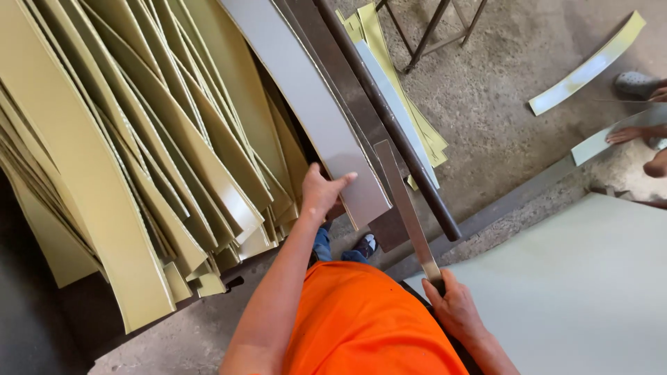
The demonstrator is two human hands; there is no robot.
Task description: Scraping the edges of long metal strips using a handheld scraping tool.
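Note:
My left hand rests on the near end of a long grey sheet strip lying on the cutter bed, thumb on top, fingers curled at its edge. My right hand is closed around the lower end of a flat metal lever handle that rises toward the dark steel blade bar. To the left of my left hand lies a fanned pile of several yellow-green cut strips.
A large pale green sheet lies at lower right. More cut strips sit on the concrete floor beyond the bar, with a metal stand behind. Another person's hand and shoe touch loose strips at far right.

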